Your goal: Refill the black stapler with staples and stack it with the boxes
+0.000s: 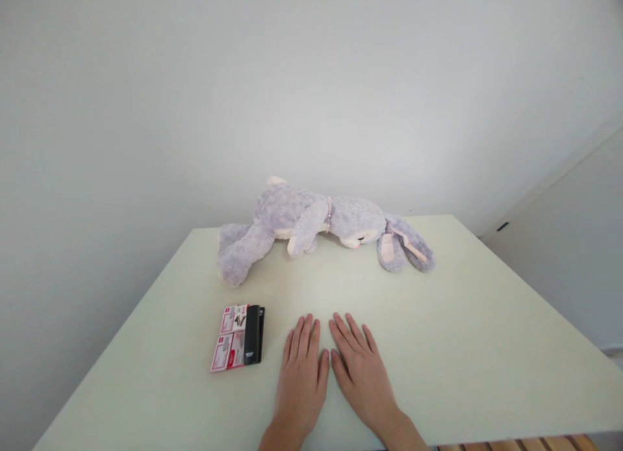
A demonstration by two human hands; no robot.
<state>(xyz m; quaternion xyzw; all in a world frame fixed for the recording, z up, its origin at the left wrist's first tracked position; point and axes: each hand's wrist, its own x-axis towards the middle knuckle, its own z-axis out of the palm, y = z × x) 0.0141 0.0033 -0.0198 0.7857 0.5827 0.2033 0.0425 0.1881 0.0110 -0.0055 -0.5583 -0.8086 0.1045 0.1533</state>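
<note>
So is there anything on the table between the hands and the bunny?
No. In the head view, the table is bare between the left hand, the right hand and the plush bunny. The black-and-red pack lies off to the left.

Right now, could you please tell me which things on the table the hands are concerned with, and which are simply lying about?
With the hands:
- left hand and right hand, flat and empty on the table
- black tool on a red-and-white card, nearest the left hand

Lying about:
- grey plush rabbit, on its side at the far edge
</note>
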